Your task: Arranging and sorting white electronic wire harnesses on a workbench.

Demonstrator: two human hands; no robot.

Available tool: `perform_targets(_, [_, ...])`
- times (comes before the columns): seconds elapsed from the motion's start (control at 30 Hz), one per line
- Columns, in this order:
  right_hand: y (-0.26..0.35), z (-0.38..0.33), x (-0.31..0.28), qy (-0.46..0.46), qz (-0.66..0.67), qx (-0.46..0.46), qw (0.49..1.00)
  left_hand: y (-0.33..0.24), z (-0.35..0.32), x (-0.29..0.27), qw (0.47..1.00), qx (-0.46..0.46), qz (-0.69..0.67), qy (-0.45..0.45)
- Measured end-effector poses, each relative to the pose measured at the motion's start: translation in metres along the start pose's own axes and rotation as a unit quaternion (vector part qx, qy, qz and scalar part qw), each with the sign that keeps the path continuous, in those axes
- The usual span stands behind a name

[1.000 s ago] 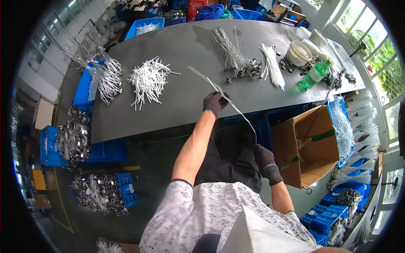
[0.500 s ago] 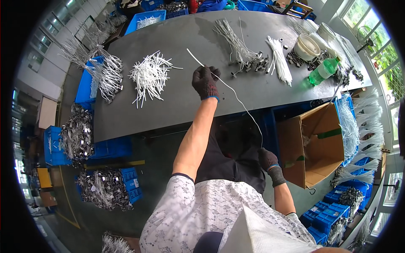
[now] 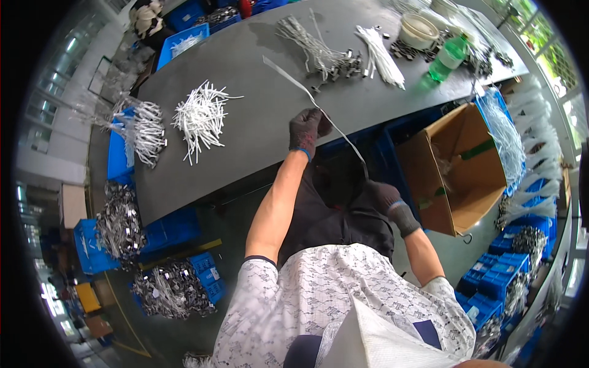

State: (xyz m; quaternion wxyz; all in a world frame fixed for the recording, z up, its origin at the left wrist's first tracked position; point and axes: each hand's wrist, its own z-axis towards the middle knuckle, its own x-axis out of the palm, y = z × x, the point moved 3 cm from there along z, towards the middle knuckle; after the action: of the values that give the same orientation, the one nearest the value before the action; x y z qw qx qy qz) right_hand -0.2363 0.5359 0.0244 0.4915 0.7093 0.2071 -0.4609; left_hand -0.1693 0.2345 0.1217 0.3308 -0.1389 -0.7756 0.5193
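A thin pale cable (image 3: 343,136) with a thicker white sleeve-like end (image 3: 279,69) stretches slantwise over the table's front edge. My left hand (image 3: 305,130), in a dark knitted glove, is closed at the cable's middle, its fingertips against it. Beyond those fingers the white end sticks out over the grey tabletop. Lower down, in front of my dark trousers, my right hand (image 3: 381,197) in a similar glove is closed around the cable's near part. What lies inside that fist is hidden. To the left on the table lies a loose pile of short white tubes (image 3: 200,119).
Cable bundles with dark ends (image 3: 319,52), white tubes (image 3: 381,58), a tub (image 3: 418,30) and a green bottle (image 3: 449,58) stand across the grey table (image 3: 245,67). A cardboard box (image 3: 457,172) is at right. Blue crates (image 3: 92,245) of cables flank me.
My right hand has come up closer to my left. My left hand now sits farther down the cable, with more of it sticking out beyond the fingers. The whole view has shifted.
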Motion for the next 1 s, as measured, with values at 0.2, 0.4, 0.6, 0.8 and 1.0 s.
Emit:
perform_targets(0.2, [0.066, 0.039, -0.026, -0.010, 0.018, -0.007, 1.000, -0.008, -0.021, 0.011, 0.999, -0.003, 0.027, 0.042])
perform_targets(0.4, [0.028, 0.006, 0.009, 0.113, -0.018, -0.014, 0.993, -0.069, 0.010, -0.055, 0.946, 0.127, -0.271, -0.125])
perform_targets(0.6, [0.035, 0.008, 0.013, 0.156, -0.030, 0.005, 0.987, -0.075, 0.015, -0.084, 0.959, 0.141, -0.194, -0.153])
perform_targets(0.8, [0.067, 0.012, -0.023, 0.040, 0.075, -0.030, 0.996, -0.055, 0.029, -0.106, 0.982, 0.080, -0.139, -0.102])
perform_targets(1.0, [0.097, 0.001, -0.073, 0.170, 0.482, 0.089, 0.855, -0.077, 0.044, -0.160, 0.984, 0.056, -0.163, -0.037])
